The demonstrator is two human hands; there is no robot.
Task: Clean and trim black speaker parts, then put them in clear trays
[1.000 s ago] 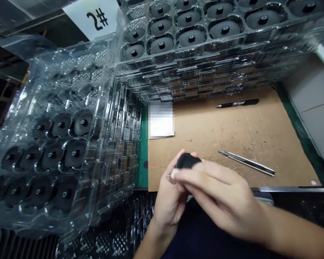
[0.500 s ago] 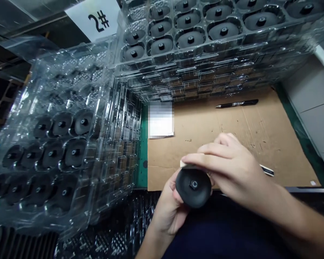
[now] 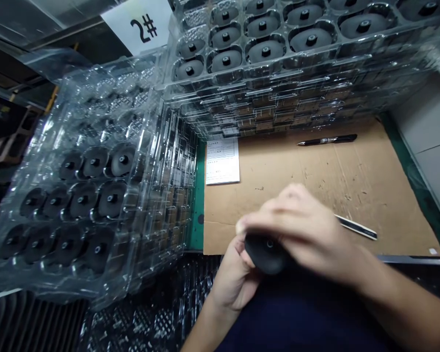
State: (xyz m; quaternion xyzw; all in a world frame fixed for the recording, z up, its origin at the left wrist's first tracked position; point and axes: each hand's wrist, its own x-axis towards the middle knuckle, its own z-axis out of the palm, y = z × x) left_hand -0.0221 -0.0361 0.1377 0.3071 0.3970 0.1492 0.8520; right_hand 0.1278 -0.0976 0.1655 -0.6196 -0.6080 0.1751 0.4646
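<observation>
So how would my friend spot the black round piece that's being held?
Find the brown cardboard, then its near edge. There the left hand holds the black round piece, the right hand at its far side. Its lookalikes sit in clear trays; this one doesn't.

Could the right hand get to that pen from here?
Probably yes: the pen lies on the cardboard beyond the right hand, and nothing seems to stand between them, though that hand is busy at the black part in the left hand.

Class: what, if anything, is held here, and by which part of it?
A black round part, held at its rim by the left grip; the right grip is blurred, its hold unclear.
</observation>
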